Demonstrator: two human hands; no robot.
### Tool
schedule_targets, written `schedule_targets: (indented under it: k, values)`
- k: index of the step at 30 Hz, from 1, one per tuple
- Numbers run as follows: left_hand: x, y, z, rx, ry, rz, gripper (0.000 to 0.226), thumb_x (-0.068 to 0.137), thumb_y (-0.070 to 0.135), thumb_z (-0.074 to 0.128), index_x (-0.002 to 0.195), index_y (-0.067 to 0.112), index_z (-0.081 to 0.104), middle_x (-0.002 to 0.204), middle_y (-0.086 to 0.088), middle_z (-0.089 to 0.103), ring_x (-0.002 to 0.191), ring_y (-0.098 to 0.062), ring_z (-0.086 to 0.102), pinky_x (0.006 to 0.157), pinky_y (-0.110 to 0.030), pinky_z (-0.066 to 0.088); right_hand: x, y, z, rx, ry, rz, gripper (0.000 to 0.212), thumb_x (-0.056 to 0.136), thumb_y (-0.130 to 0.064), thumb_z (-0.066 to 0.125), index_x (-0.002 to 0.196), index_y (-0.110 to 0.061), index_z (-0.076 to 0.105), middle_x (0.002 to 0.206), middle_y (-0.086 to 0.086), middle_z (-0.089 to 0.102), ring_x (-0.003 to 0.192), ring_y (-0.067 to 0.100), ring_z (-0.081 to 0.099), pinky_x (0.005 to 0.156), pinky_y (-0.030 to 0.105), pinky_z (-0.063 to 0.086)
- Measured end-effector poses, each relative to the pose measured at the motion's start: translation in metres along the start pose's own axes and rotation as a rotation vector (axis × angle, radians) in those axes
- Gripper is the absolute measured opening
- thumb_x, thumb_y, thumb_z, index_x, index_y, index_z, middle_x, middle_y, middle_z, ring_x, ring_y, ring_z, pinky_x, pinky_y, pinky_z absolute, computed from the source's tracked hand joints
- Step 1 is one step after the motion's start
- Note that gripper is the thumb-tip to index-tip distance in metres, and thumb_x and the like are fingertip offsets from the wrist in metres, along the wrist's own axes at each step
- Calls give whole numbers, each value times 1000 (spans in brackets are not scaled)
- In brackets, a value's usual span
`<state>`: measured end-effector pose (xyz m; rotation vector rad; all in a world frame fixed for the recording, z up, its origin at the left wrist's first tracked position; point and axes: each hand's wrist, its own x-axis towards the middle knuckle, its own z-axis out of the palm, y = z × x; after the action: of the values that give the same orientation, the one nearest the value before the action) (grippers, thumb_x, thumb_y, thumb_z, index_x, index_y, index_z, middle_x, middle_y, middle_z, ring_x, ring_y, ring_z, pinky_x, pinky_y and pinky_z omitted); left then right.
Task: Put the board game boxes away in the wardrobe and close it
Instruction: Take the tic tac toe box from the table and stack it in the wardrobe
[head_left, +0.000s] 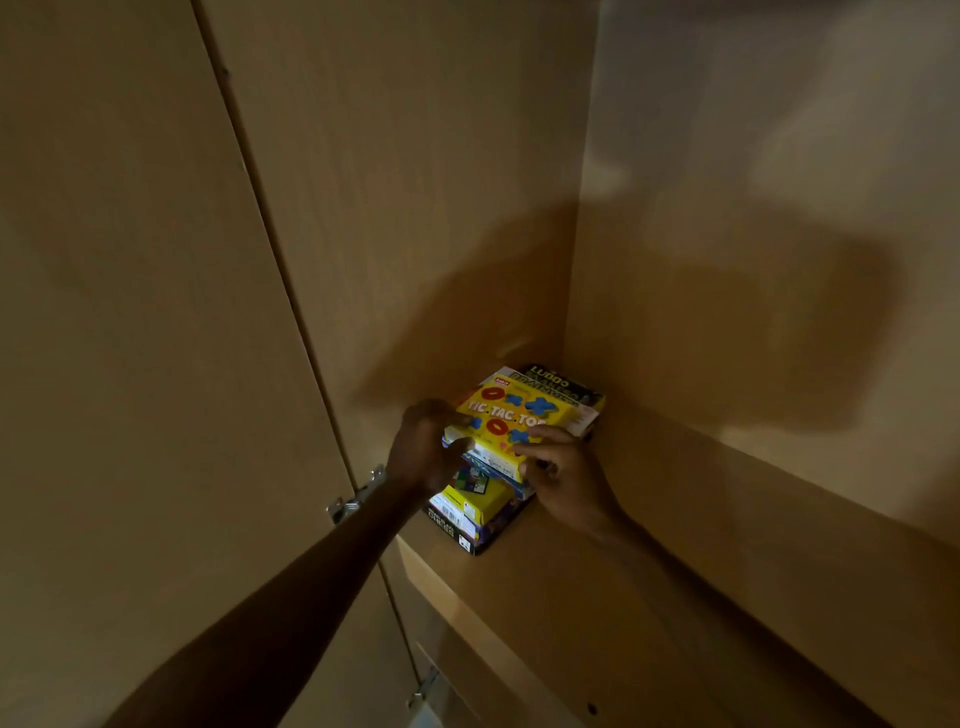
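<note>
Steadying the yellow Tic Tac Toe box (511, 421) atop an uneven stack on the wardrobe shelf (597, 587): left hand (423, 449) and right hand (563, 467) curled onto its near corners. Risk: the offset chess box (467, 525) underneath overhangs; a push could topple the pile.

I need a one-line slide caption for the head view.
Both hands, left hand and right hand, steady the Tic Tac Toe box atop stacked game boxes on a wardrobe shelf.
</note>
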<state>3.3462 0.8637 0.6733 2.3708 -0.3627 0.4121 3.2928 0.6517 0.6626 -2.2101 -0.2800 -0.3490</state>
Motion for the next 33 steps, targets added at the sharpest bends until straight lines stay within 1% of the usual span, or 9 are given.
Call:
schedule_targets:
  k: [3, 7, 9, 14, 18, 22, 26, 29, 33]
  values:
    - [-3, -4, -6, 146, 19, 44, 25, 80, 9, 67, 96, 28, 72, 120, 5, 63, 120, -20, 51, 95, -30, 45, 13, -4, 12, -48, -23, -51, 29, 90, -8, 61, 117, -12, 69, 133, 6, 51, 128, 18, 42, 90, 20, 48]
    - [-2, -9, -15, 253, -118, 10, 65, 78, 12, 67, 140, 26, 51, 148, 2, 47, 135, -23, 39, 104, -35, 44, 27, -11, 26, -66, -83, -52, 35, 91, -5, 56, 124, -8, 64, 137, 8, 44, 125, 22, 48, 97, 31, 50]
    - [-1, -9, -15, 287, -172, -30, 74, 82, 17, 67, 149, 26, 37, 156, 3, 35, 142, -22, 31, 108, -38, 43, 32, -10, 32, -83, -95, -64, 37, 90, -5, 56, 126, -9, 63, 138, 8, 43, 122, 26, 51, 95, 37, 52]
    - [0, -9, -12, 301, -201, -69, 77, 85, 20, 66, 152, 29, 29, 160, 7, 25, 143, -21, 28, 106, -37, 43, 38, -8, 35, -93, -76, -59, 38, 89, -3, 56, 125, -9, 64, 136, 10, 45, 124, 26, 48, 92, 35, 52]
    - [-4, -12, -12, 251, -203, -95, 72, 89, 20, 60, 152, 30, 27, 162, 5, 22, 145, -22, 25, 107, -41, 43, 33, -1, 36, -67, -117, -71, 43, 89, -4, 54, 130, -16, 61, 144, 8, 39, 134, 28, 37, 97, 46, 50]
    - [-17, -14, -10, -39, -94, -158, 52, 86, 33, 57, 138, 35, 47, 141, 7, 54, 121, -15, 56, 95, -37, 53, 18, -7, 29, 44, -47, -109, 43, 89, -3, 55, 128, -18, 61, 144, 3, 42, 137, 18, 36, 101, 37, 49]
    - [-52, 4, -10, -251, 67, -323, 31, 90, 21, 65, 121, 24, 65, 109, 14, 62, 101, -6, 59, 86, -25, 47, -10, -18, 24, 180, 132, -95, 31, 90, -11, 55, 117, -15, 68, 123, -1, 59, 113, 9, 58, 88, 29, 53]
    - [-92, 8, -5, -410, 81, -398, 25, 90, 12, 66, 114, 20, 68, 105, 14, 65, 95, -5, 64, 82, -24, 50, -50, -25, 29, 302, 175, 57, 29, 89, -8, 59, 114, -21, 69, 108, -4, 69, 94, 6, 65, 75, 17, 51]
    - [-153, 14, -1, -468, 64, -466, 23, 90, 5, 63, 109, 14, 70, 104, 10, 69, 81, 11, 61, 67, -3, 45, -108, -28, 44, 405, 120, 298, 32, 83, -16, 57, 109, -29, 70, 87, -6, 72, 81, 11, 68, 73, 26, 53]
